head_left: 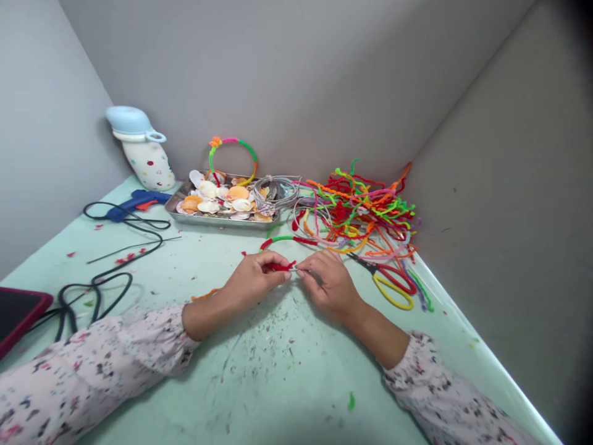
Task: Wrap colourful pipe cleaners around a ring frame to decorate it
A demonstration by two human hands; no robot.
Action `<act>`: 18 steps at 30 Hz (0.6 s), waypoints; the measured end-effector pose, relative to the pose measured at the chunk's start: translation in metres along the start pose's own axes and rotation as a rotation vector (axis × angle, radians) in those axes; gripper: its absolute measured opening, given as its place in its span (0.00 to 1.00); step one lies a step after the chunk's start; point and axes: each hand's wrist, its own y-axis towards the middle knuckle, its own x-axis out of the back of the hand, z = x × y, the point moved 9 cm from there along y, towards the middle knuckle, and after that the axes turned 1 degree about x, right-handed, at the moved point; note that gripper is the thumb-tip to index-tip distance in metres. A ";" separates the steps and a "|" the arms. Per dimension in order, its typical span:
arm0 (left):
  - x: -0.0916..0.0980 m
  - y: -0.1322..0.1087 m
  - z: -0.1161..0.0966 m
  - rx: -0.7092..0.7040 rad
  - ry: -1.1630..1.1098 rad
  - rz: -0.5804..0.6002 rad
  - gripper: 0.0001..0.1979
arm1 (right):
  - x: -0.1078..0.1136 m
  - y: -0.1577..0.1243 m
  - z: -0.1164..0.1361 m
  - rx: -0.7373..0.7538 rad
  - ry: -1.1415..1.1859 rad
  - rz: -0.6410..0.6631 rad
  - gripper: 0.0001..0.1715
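Note:
My left hand (252, 281) and my right hand (328, 285) meet near the middle of the pale green table (282, 377). Between their fingers is a red pipe cleaner (281, 267), wound onto a thin hoop (287, 240) striped red and green. The hoop arcs away from my hands toward the far side. A thin silver tip (293, 269) shows between my fingers. Part of the hoop is hidden behind my hands. Just right of my right hand lie scissors with red and yellow handles (391, 285).
A large tangle of multicoloured pipe cleaners (365, 210) lies at the back right. Left of it stand a metal tray of seashells (222, 203), a wrapped hoop with a flower (231, 154), a pale blue-lidded flask (141, 148), a blue glue gun (139, 201) with black cord (115, 266), and a dark tablet (18, 315).

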 end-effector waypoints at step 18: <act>0.001 -0.005 -0.026 -0.263 0.077 0.010 0.05 | 0.003 0.000 -0.002 -0.034 0.076 -0.037 0.06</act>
